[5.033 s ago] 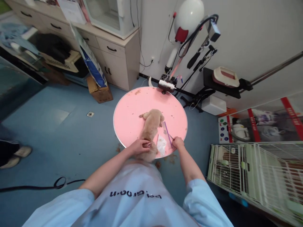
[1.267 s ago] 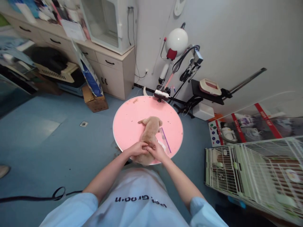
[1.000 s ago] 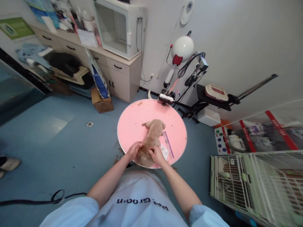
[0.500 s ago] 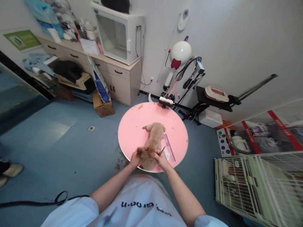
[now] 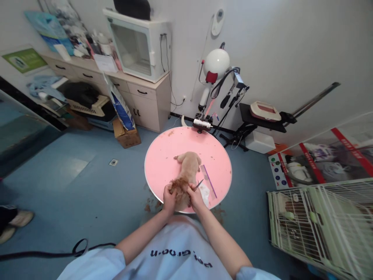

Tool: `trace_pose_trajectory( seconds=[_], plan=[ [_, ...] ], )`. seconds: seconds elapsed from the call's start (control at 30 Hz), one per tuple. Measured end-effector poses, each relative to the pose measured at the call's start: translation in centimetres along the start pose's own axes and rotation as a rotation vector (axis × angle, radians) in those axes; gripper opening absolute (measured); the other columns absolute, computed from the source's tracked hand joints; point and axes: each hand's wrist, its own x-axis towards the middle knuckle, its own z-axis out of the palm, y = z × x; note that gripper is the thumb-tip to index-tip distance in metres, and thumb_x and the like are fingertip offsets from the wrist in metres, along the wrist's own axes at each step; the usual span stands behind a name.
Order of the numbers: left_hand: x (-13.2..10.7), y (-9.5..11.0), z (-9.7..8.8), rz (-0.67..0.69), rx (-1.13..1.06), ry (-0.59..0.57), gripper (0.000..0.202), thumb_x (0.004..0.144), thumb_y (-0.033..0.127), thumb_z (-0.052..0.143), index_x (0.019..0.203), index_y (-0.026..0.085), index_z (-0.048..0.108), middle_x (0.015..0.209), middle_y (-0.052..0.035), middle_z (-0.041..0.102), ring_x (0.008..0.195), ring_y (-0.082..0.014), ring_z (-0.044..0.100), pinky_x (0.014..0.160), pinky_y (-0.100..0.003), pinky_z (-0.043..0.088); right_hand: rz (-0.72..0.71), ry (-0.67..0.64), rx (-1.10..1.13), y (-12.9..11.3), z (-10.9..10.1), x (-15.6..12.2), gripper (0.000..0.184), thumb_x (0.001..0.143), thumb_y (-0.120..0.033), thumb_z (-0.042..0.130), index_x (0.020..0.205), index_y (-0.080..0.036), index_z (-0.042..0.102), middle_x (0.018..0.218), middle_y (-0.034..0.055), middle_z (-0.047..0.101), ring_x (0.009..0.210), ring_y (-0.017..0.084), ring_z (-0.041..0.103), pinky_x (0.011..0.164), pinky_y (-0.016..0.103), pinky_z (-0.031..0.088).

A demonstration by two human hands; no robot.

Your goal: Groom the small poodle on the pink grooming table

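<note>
A small dog with a close-clipped tan body and longer reddish-brown head fur lies on a round pink table, its head at the near edge. At the left side of the head, my left hand is closed on the fur. My right hand grips a pair of scissors beside the head's right side, the blades pointing up and right. Most of the scissors' handles are hidden by my fingers. To the right of the dog lie a purple-edged comb and a crumpled white tissue.
A white bottle sits at the table's far edge, below a white dryer on a stand. Wire cages stand at right, cabinets at back left. Fur clippings lie on the floor. Another person's shoes show at left.
My left hand has shifted inward and up over the dog's head. The right hand with the scissors has moved slightly left. The dog's head has turned a little, and the camera view has shifted slightly.
</note>
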Motion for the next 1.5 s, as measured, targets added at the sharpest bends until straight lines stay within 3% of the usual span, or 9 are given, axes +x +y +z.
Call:
trace_pose_trajectory(
  seconds=[0.1, 0.3, 0.47, 0.67, 0.8, 0.97, 1.27, 1.37, 1.5],
  plan=[
    [-0.8, 1.0, 0.2, -0.032, -0.076, 0.084, 0.035, 0.079, 0.047, 0.051, 0.098, 0.018, 0.044, 0.097, -0.0064, 0.060, 0.087, -0.0164, 0.061, 0.075, -0.030, 0.051, 0.001, 0.018, -0.005, -0.1, -0.1, -0.2, 0.036, 0.067, -0.055, 0.060, 0.074, -0.020, 0.051, 0.053, -0.0040, 0.047, 0.048, 0.012, 0.044, 0.045, 0.022, 0.035],
    [-0.7, 3.5, 1.3, 0.088, 0.006, -0.022, 0.030, 0.076, 0.037, 0.058, 0.096, 0.018, 0.048, 0.094, -0.0063, 0.060, 0.088, -0.0167, 0.059, 0.081, -0.030, 0.050, -0.052, 0.038, -0.032, -0.8, -0.6, -0.2, 0.033, 0.070, -0.050, 0.058, 0.077, -0.019, 0.053, 0.067, 0.0002, 0.057, 0.060, 0.014, 0.053, 0.055, 0.024, 0.044],
    [-0.9, 3.7, 3.1, 0.215, 0.118, 0.023, 0.047, 0.068, 0.027, 0.067, 0.108, 0.018, 0.046, 0.109, -0.0100, 0.054, 0.104, -0.0212, 0.053, 0.092, -0.035, 0.045, -0.126, 0.058, -0.101, -1.6, -1.5, -0.9, 0.029, 0.078, -0.046, 0.049, 0.082, -0.018, 0.056, 0.076, 0.0035, 0.061, 0.072, 0.016, 0.057, 0.066, 0.026, 0.048],
    [-2.4, 3.6, 4.4, 0.351, 0.137, 0.033, 0.049, 0.065, 0.021, 0.068, 0.109, 0.018, 0.048, 0.112, -0.0113, 0.049, 0.111, -0.0251, 0.049, 0.097, -0.041, 0.041, -0.257, 0.167, -0.185, -1.9, -1.8, -0.4, 0.032, 0.069, -0.034, 0.064, 0.096, -0.018, 0.058, 0.091, 0.0050, 0.067, 0.085, 0.020, 0.062, 0.077, 0.032, 0.050],
    [-2.9, 2.5, 4.3, 0.261, -0.069, 0.002, 0.051, 0.069, 0.017, 0.058, 0.116, 0.017, 0.038, 0.114, -0.0098, 0.049, 0.109, -0.0214, 0.050, 0.096, -0.039, 0.042, -0.275, 0.226, -0.097, -1.7, -2.8, 0.4, 0.024, 0.075, -0.036, 0.057, 0.090, -0.017, 0.059, 0.088, 0.0055, 0.069, 0.084, 0.020, 0.063, 0.078, 0.032, 0.050],
    [-2.5, 1.6, 3.7, 0.157, -0.229, 0.088, 0.035, 0.070, 0.011, 0.044, 0.103, 0.018, 0.038, 0.097, -0.0049, 0.053, 0.090, -0.0153, 0.055, 0.083, -0.032, 0.047, -0.288, 0.195, -0.175, -0.8, -3.3, 1.4, 0.021, 0.078, -0.036, 0.055, 0.086, -0.017, 0.060, 0.084, 0.0061, 0.068, 0.082, 0.020, 0.061, 0.073, 0.030, 0.050],
    [-3.0, 4.1, 4.5, 0.440, 0.144, 0.082, 0.023, 0.075, 0.013, 0.048, 0.096, 0.018, 0.054, 0.100, -0.0061, 0.052, 0.098, -0.0174, 0.052, 0.090, -0.033, 0.044, -0.305, -0.002, -0.224, -2.7, -4.6, 1.6, 0.023, 0.082, -0.036, 0.047, 0.094, -0.019, 0.057, 0.091, 0.0051, 0.064, 0.087, 0.019, 0.060, 0.079, 0.031, 0.048],
    [-3.4, 5.3, 5.4, 0.435, 0.219, 0.018, 0.022, 0.078, 0.014, 0.051, 0.099, 0.019, 0.056, 0.103, -0.0067, 0.051, 0.100, -0.0177, 0.052, 0.090, -0.033, 0.045, -0.374, 0.041, -0.386, -3.3, -5.5, 1.9, 0.026, 0.078, -0.038, 0.056, 0.093, -0.018, 0.058, 0.092, 0.0058, 0.064, 0.087, 0.019, 0.058, 0.079, 0.031, 0.047],
    [-3.6, 5.1, 6.5, 0.398, 0.221, 0.011, 0.017, 0.078, 0.014, 0.052, 0.093, 0.019, 0.059, 0.105, -0.0072, 0.052, 0.102, -0.0176, 0.053, 0.092, -0.033, 0.044, -0.349, 0.079, -0.340, -3.2, -6.4, 3.9, 0.036, 0.080, -0.046, 0.053, 0.097, -0.015, 0.059, 0.089, 0.0074, 0.066, 0.083, 0.020, 0.060, 0.074, 0.032, 0.048]
  ],
)
